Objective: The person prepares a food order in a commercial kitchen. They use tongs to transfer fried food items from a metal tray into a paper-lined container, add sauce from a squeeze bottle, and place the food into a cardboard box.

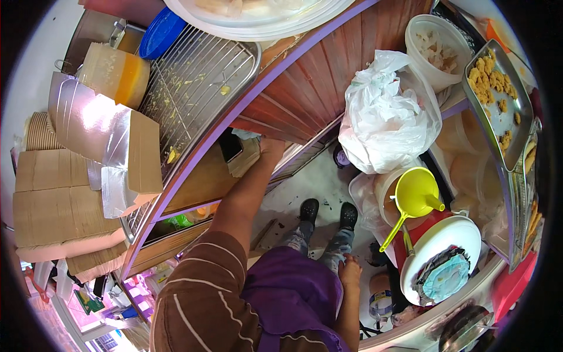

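My left hand (272, 148) reaches into an open shelf under the counter, its fingers hidden behind the shelf's contents and edge. Beside it are a cardboard box (244, 159), a black rectangular object (230, 146) and some pale plastic (245, 134). My right hand (350, 269) hangs low beside my jeans and purple apron (292, 281), fingers partly bent; whether it holds anything is unclear. On the counter above the shelf lies a wire rack (193, 83) over a metal tray, with yellowish crumbs. A foil-lined cardboard box (145, 154) stands at its near end.
To the right are a white plastic bag (387, 114), a yellow funnel (415, 189), a white lid (468, 235) with a blue cloth-like item, and a metal tray (506, 127) of fried pieces. Flattened cardboard (61, 211) is stacked left. A plastic bottle (379, 299) stands low right.
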The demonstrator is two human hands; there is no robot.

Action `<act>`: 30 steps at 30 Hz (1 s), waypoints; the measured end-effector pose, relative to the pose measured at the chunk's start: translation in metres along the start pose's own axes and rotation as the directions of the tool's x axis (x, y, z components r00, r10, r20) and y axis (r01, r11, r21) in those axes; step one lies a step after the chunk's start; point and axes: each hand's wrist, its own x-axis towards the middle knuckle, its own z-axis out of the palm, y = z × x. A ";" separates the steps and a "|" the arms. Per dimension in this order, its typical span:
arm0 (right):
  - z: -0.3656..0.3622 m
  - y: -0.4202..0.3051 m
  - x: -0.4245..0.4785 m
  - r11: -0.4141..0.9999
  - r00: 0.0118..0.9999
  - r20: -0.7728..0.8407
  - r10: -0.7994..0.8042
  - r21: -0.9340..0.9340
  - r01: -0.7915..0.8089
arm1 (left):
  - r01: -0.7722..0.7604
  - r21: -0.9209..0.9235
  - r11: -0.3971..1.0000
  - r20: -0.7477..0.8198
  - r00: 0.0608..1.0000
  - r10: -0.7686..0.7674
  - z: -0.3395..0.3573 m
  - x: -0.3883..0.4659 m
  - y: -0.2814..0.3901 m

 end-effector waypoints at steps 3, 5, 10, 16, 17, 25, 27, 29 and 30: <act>0.000 0.004 -0.001 0.999 0.998 0.043 0.040 0.014 -0.041 | -0.014 -0.029 0.999 -0.250 0.968 0.006 0.004 0.004 0.009; -0.004 0.004 -0.002 0.997 0.995 0.065 0.073 0.023 -0.074 | -0.054 -0.110 0.992 -0.269 0.963 0.022 0.002 0.010 0.012; -0.002 0.009 -0.005 0.997 0.996 0.051 0.075 -0.028 -0.073 | 0.023 -0.174 0.985 -0.150 0.988 -0.049 -0.012 0.009 0.013; -0.013 -0.002 -0.005 0.998 0.993 0.110 0.043 -0.052 -0.037 | 0.264 -0.358 0.895 0.255 0.950 -0.178 -0.056 -0.012 0.017; -0.017 -0.005 -0.005 0.998 0.991 0.128 0.028 -0.059 -0.021 | 0.138 -0.354 0.925 0.188 0.979 -0.075 -0.058 -0.027 0.013; -0.177 -0.179 -0.053 0.582 0.610 -0.377 -0.696 0.200 0.788 | -0.227 -0.830 0.509 0.155 0.783 0.602 -0.291 -0.176 -0.004; -0.235 -0.245 -0.101 0.395 0.407 -0.278 -0.870 0.098 0.913 | -0.273 -0.864 0.422 0.056 0.782 0.621 -0.414 -0.211 -0.014; -0.260 -0.278 -0.120 0.235 0.237 0.019 -0.971 0.230 0.945 | -0.304 -0.855 0.421 -0.008 0.819 0.574 -0.488 -0.245 -0.038; -0.269 -0.295 -0.143 0.273 0.260 0.087 -0.962 0.378 0.885 | -0.305 -0.837 0.454 -0.031 0.855 0.517 -0.520 -0.265 -0.049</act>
